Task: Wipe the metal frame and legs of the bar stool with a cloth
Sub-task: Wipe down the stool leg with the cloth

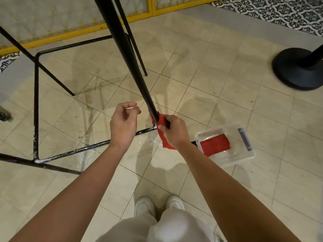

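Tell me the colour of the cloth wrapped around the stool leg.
Red; the cloth shows clearly in the head view, gripped by the right hand.

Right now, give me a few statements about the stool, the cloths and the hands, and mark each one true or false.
1. The right hand grips a red cloth wrapped around the near stool leg. True.
2. The left hand also clutches a cloth. False: it holds nothing, fingers loosely curled beside the leg.
3. A clear plastic tub on the floor holds a second red cloth. True.
4. The footrest bars near the hands look spotless. False: they carry white flecks and smears.
5. The tub sits to the person's left. False: it lies to the right, just beyond the right forearm.
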Demonstrator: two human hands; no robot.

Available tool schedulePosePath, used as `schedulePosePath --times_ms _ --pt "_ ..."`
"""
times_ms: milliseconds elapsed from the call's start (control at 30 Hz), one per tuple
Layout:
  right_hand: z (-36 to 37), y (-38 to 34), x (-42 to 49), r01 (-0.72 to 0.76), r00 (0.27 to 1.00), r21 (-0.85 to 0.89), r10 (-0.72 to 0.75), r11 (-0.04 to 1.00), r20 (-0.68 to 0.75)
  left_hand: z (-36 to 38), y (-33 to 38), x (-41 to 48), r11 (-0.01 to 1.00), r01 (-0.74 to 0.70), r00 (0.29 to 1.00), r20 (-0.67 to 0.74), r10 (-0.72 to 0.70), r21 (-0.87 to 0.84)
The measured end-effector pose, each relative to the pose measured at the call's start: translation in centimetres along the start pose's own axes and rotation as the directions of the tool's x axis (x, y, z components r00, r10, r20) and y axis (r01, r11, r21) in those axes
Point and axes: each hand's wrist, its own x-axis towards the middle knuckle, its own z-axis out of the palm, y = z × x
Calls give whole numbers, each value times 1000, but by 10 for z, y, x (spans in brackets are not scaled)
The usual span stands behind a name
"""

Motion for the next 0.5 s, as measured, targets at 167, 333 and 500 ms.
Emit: schedulePosePath --times_ms 167,333,500 --pt "-7 -14 -5 43 994 196 -23 980 -103 5 -3 -3 1000 7 999 44 -7 1" --pt "-5 -11 -6 -69 997 68 70 995 -13 8 -9 -6 999 24 997 66 -26 30" --pt "-15 -1 -18 -139 989 123 145 983 -40 9 -22 -13 996 34 999 31 -37 85"
